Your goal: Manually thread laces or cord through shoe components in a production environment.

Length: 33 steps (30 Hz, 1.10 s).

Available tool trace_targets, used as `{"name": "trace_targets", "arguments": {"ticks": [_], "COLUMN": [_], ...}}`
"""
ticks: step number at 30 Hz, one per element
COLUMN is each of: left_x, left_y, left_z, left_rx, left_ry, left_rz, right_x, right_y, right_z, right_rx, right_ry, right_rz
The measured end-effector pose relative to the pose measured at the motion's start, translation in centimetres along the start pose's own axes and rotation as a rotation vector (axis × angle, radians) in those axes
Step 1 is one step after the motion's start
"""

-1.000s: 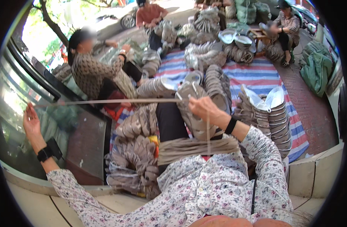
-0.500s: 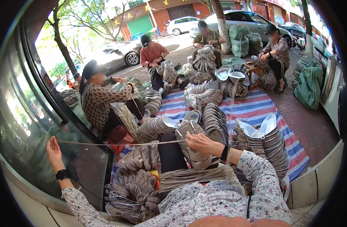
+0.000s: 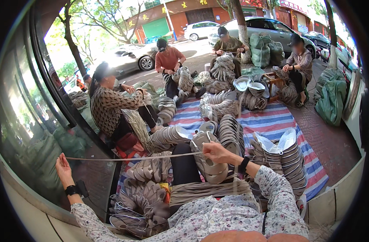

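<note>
A long, flat grey-beige shoelace [image 3: 132, 159] is stretched nearly straight across in front of me. Its left end is pinched in the fingers of my left hand [image 3: 65, 172], raised beside the glass panel. My right hand [image 3: 216, 153] grips the lace at the other side, above a nested stack of grey-brown shoe uppers [image 3: 212, 171] that leans by my leg. Whether the lace passes into the top upper is hidden by my right fingers. A thick bundle of similar laces [image 3: 208, 194] lies across my lap.
More shoe uppers [image 3: 142, 201] pile up at my left, with tall stacks [image 3: 281, 161] at right on the striped sheet [image 3: 269, 121]. Several people sit around it handling uppers, one nearest at left [image 3: 112, 103]. A glass panel [image 3: 39, 133] borders my left; green sacks [image 3: 331, 99] stand at right.
Both hands still hold the lace taut. My left hand has moved slightly right and down, my right hand slightly right. The whole view has shifted a little.
</note>
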<state>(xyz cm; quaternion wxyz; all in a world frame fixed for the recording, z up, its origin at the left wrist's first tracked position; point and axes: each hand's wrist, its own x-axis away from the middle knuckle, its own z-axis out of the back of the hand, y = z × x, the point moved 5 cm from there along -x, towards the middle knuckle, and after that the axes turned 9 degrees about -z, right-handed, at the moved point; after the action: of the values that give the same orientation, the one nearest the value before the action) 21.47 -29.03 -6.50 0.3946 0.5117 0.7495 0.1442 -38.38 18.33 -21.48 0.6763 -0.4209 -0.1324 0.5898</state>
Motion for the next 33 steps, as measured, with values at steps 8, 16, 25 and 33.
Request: {"name": "trace_targets", "arguments": {"ticks": [8,16,25,33], "left_x": [0.3,3.3,16.9,38.2], "left_y": [0.2,0.2,-13.4,-27.8], "left_z": [2.5,0.7,-16.5,-28.5], "left_rx": [0.079,-0.068,-0.167,-0.298], "left_ry": [-0.04,-0.022,-0.355,-0.95], "left_rz": [0.053,-0.106,0.246,0.628], "right_x": [4.2,16.6,40.1,47.5], "right_y": [0.6,11.9,17.8,12.8], "right_z": [13.1,34.4,48.5,49.3], "right_rx": [-1.157,-1.342,-1.158,-1.166], "right_ry": [0.327,0.702,0.846,1.08], "right_rz": [-0.062,0.028,-0.033,-0.26]}}
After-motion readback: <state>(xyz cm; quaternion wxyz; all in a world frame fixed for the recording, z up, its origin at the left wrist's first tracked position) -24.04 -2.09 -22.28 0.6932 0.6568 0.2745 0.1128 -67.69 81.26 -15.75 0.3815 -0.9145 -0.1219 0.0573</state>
